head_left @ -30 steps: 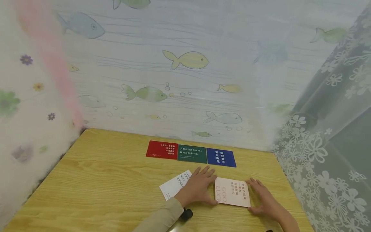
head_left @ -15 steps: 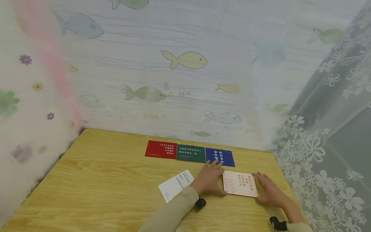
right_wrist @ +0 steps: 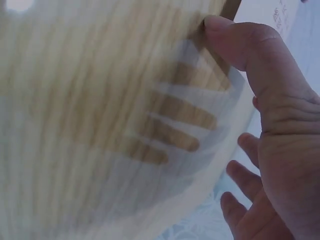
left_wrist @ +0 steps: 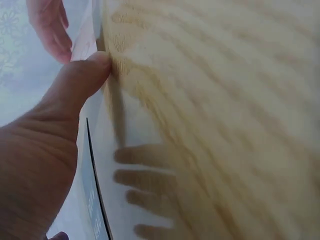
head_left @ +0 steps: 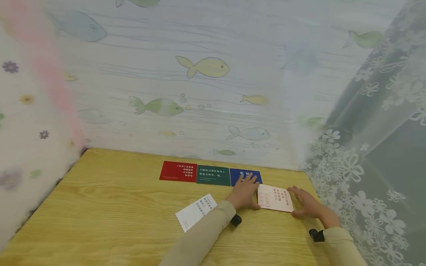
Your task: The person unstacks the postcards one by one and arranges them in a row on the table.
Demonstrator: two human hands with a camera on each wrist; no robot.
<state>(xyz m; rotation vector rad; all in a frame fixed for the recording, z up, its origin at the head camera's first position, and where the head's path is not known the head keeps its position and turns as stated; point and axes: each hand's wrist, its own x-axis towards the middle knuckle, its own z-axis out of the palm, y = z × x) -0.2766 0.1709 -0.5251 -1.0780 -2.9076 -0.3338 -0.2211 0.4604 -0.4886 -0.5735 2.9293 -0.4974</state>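
A pale pink card (head_left: 275,198) with red lettering lies between the two hands at the table's right side. My left hand (head_left: 243,192) holds its left edge, thumb at the near corner and fingers at the far one. My right hand (head_left: 307,202) holds the right edge the same way. In the left wrist view the thumb tip touches the pink card (left_wrist: 86,40); in the right wrist view the other thumb is at the card's (right_wrist: 267,12) edge. Beyond the left hand, its fingertips partly cover a blue card (head_left: 237,178).
A green card (head_left: 213,175) and a red card (head_left: 178,171) continue the row with the blue one along the back of the wooden table (head_left: 110,207). A white card (head_left: 194,212) lies askew, partly behind the left sleeve. A fish-patterned curtain (head_left: 199,122) hangs behind.
Both hands have moved the pink card away from the person and rightward, close to the blue card. The left arm has left the white card's upper corner more exposed. The view has shifted slightly.
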